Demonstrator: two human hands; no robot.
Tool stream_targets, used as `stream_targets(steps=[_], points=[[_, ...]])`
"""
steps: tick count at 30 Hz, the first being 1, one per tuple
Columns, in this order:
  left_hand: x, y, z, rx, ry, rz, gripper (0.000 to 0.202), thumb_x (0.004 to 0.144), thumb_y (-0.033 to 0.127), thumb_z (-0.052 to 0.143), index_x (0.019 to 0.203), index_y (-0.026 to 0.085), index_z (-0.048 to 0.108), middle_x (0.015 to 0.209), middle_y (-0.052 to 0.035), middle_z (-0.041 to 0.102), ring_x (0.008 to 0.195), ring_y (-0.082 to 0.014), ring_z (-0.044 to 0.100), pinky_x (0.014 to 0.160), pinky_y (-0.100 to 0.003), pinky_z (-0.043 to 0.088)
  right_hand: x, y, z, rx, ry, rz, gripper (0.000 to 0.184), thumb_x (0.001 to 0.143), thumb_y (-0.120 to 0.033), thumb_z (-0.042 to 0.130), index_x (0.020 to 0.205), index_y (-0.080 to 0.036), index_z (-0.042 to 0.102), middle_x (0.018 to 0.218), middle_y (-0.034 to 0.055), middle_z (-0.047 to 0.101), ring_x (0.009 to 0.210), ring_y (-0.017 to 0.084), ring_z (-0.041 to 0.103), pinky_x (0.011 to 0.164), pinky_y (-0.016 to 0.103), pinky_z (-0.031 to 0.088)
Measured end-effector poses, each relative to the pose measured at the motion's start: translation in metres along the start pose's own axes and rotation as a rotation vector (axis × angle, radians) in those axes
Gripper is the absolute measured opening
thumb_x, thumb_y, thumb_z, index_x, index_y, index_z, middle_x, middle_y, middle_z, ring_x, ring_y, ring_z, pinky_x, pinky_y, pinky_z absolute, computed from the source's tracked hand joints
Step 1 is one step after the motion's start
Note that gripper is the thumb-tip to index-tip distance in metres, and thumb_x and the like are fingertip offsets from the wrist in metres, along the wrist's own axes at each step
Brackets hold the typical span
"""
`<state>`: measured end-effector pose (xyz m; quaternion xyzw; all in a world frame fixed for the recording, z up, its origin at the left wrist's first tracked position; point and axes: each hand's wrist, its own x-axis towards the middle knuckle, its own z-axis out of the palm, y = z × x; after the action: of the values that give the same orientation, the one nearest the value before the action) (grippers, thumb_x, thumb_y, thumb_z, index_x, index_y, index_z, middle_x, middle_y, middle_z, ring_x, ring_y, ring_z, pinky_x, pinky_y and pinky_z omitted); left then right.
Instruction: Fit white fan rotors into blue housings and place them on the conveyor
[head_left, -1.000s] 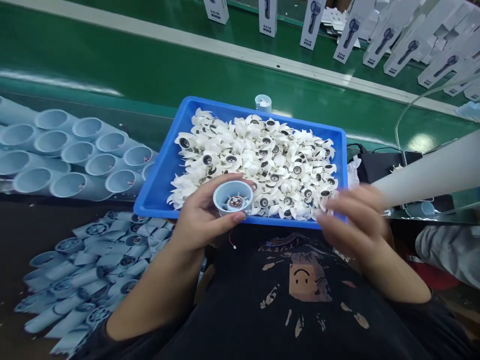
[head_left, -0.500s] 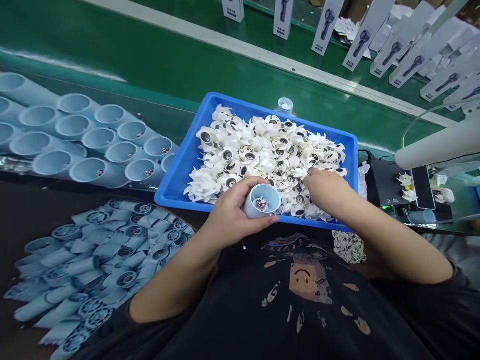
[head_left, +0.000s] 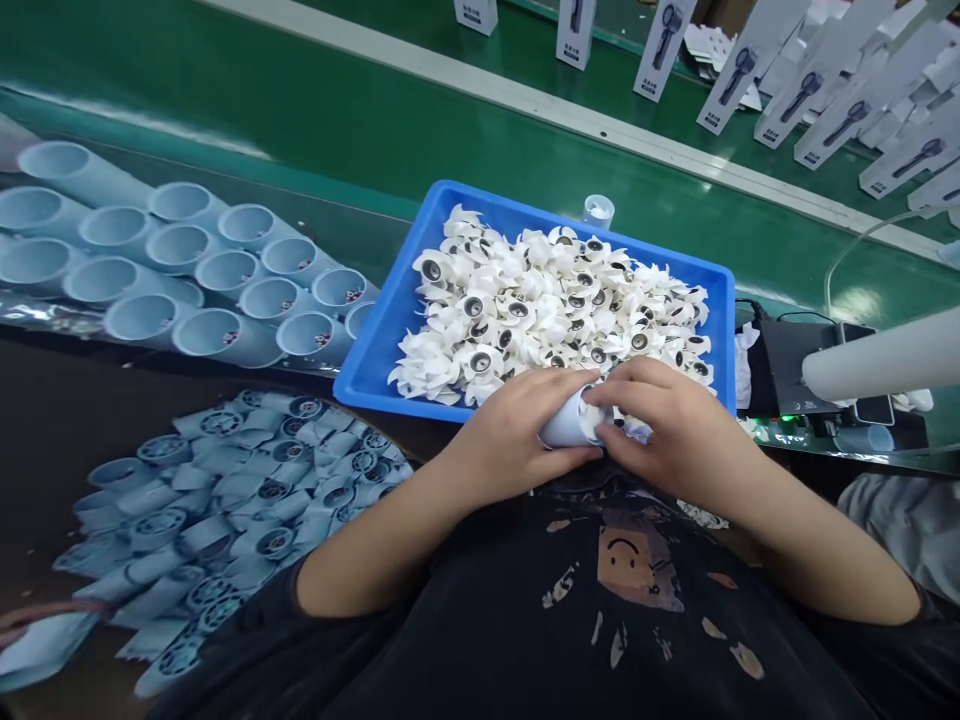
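Note:
My left hand is wrapped round a small pale blue round housing, held at the near edge of a blue tray. The tray is heaped with white fan impellers. My right hand covers the open mouth of the housing, fingers pinched on a white impeller that is mostly hidden. Both hands meet just in front of my chest.
Rows of pale blue tubes lie at the left, with a pile of smaller blue housings below them. A green conveyor runs behind, carrying white product boxes. A white cylinder and a black device sit at the right.
My right hand went into the tray's impellers, then came back to the housing in my left hand and now covers its mouth. The view shifted left.

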<state>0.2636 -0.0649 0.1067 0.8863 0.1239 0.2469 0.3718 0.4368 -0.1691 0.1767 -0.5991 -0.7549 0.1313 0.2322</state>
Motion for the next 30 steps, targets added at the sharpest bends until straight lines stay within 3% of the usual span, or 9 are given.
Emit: stream_targets(steps=[7,10,15,18,20,23,25,27,30], points=[[-0.01,0.019,0.005,0.154,0.206,0.076,0.041,0.088,0.023,0.063,0.128,0.024,0.055,0.119,-0.0074,0.071,0.113,-0.0242,0.066,0.102,-0.042,0.053,0.013,-0.003,0.006,0.006,0.021,-0.069,0.007,0.084,-0.012,0.07,0.078,-0.015,0.072,0.073,0.001,0.048,0.069,0.013,0.047,0.063,0.026,0.038],[-0.011,0.02,0.006,0.162,0.266,0.079,0.044,0.087,0.023,0.065,0.129,0.025,0.054,0.12,-0.0061,0.071,0.114,-0.0236,0.066,0.103,-0.042,0.052,0.008,-0.003,0.001,0.065,0.075,-0.071,0.006,0.088,-0.016,0.067,0.086,-0.015,0.073,0.074,0.0009,0.046,0.069,0.013,0.046,0.062,0.026,0.037],[-0.012,0.009,0.003,0.212,0.339,-0.029,0.05,0.084,0.033,0.072,0.13,0.026,0.054,0.123,-0.0064,0.07,0.114,-0.0251,0.066,0.101,-0.041,0.053,-0.008,-0.005,-0.005,0.149,0.164,-0.031,0.038,0.096,-0.039,0.056,0.068,-0.016,0.066,0.072,0.0008,0.044,0.067,0.013,0.046,0.061,0.027,0.039],[-0.014,0.008,0.0,0.184,0.317,-0.014,0.053,0.084,0.033,0.071,0.134,0.029,0.052,0.126,-0.0055,0.068,0.115,-0.0251,0.065,0.103,-0.042,0.051,-0.012,-0.001,0.003,-0.002,0.183,-0.113,0.045,0.094,-0.057,0.052,0.109,-0.018,0.069,0.108,0.0126,0.057,0.101,0.026,0.055,0.085,0.044,0.046],[-0.01,0.006,-0.009,0.17,0.24,0.025,0.056,0.084,0.04,0.071,0.135,0.029,0.051,0.128,-0.0066,0.066,0.118,-0.0267,0.063,0.105,-0.045,0.048,-0.017,0.003,0.003,-0.099,0.196,-0.158,0.045,0.093,-0.056,0.055,0.119,-0.02,0.064,0.126,0.0147,0.053,0.114,0.033,0.052,0.094,0.052,0.042],[0.013,-0.009,-0.039,0.224,0.149,-0.028,0.061,0.073,0.057,0.076,0.126,0.03,0.06,0.131,-0.0077,0.06,0.122,-0.0314,0.056,0.108,-0.051,0.043,-0.034,0.009,-0.007,-0.092,0.406,-0.123,0.018,0.096,-0.034,0.053,0.104,-0.024,0.066,0.114,0.0094,0.058,0.103,0.028,0.057,0.089,0.049,0.045],[0.045,-0.033,-0.065,0.286,0.179,-0.19,0.061,0.067,0.058,0.08,0.118,0.029,0.064,0.128,-0.0078,0.057,0.121,-0.0335,0.053,0.108,-0.053,0.041,-0.047,0.013,-0.012,-0.077,0.506,-0.063,0.018,0.094,-0.028,0.051,0.104,-0.026,0.067,0.109,0.0089,0.058,0.099,0.028,0.057,0.084,0.046,0.047],[0.084,-0.066,-0.09,0.31,0.277,-0.339,0.059,0.072,0.043,0.079,0.125,0.024,0.059,0.126,-0.0102,0.055,0.121,-0.0341,0.052,0.106,-0.051,0.043,-0.054,0.017,-0.011,-0.059,0.494,-0.082,0.017,0.091,-0.023,0.055,0.102,-0.025,0.067,0.11,0.0092,0.057,0.099,0.027,0.058,0.082,0.045,0.049],[0.137,-0.113,-0.116,0.39,0.387,-0.586,0.077,0.078,0.019,0.07,0.146,0.018,0.034,0.145,-0.0164,0.044,0.132,-0.0337,0.046,0.11,-0.046,0.038,-0.055,0.02,0.0,-0.001,0.468,-0.257,0.019,0.084,-0.013,0.061,0.099,-0.021,0.068,0.112,0.0091,0.054,0.097,0.024,0.06,0.085,0.043,0.051]])
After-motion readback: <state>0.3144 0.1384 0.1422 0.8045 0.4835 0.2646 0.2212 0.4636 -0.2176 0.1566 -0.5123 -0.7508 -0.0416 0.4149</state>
